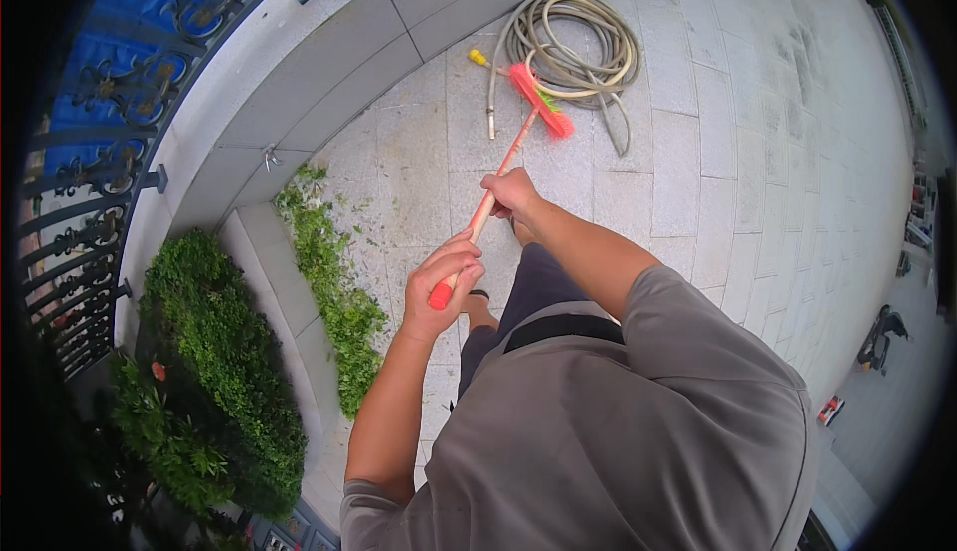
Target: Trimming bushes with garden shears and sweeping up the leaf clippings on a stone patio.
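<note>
A broom (516, 147) with a wooden handle and red-pink bristles is held in both hands. My left hand (441, 274) grips the handle near its red end cap. Farther down the handle, toward the head, my right hand (512, 191) is closed around it. The broom head (540, 101), with some green in its bristles, overlaps the near left edge of a coiled garden hose (624, 35) on the paving; whether they touch I cannot tell. Leaf clippings (329, 297) lie in a strip along the planter's kerb, to the left of my hands.
A stone planter kerb (288, 304) borders a trimmed hedge (232, 372). Beyond stands a low tiled wall (329, 80) with a tap (271, 158) and a metal fence (142, 103) on top. A yellow hose fitting (477, 57) lies near the coil. Stone paving (673, 177) stretches right.
</note>
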`<state>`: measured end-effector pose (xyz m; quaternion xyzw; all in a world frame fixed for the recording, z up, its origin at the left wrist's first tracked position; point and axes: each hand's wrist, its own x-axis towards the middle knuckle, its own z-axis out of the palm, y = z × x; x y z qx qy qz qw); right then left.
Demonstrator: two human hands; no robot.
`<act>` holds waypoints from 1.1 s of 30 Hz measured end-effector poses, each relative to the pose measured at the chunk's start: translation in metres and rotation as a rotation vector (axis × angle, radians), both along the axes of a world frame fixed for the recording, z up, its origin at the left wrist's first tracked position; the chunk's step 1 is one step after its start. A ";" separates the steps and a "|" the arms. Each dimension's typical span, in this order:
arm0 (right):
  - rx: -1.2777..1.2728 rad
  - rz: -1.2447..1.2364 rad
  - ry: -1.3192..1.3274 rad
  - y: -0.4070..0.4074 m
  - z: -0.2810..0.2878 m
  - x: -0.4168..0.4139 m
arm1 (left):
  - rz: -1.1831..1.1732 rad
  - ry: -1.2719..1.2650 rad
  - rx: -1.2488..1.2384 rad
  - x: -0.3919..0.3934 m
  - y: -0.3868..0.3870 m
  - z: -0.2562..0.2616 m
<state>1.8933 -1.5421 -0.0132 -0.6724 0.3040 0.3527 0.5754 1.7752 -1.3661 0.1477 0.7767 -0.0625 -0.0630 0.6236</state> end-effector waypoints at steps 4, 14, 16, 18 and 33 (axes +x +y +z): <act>-0.100 0.212 0.085 0.024 -0.027 0.023 | 0.313 0.187 0.107 0.014 -0.016 -0.011; 0.565 0.332 0.314 0.045 0.141 -0.018 | 0.130 0.035 0.464 0.014 -0.016 0.206; 0.551 0.324 0.266 0.044 0.122 0.006 | 0.137 0.068 0.474 0.026 -0.020 0.188; 0.472 0.296 0.196 0.041 0.093 0.039 | 0.117 0.040 0.493 0.051 -0.025 0.162; 0.095 -0.121 0.107 -0.038 0.068 0.116 | 0.143 -0.065 -0.122 0.112 -0.069 0.067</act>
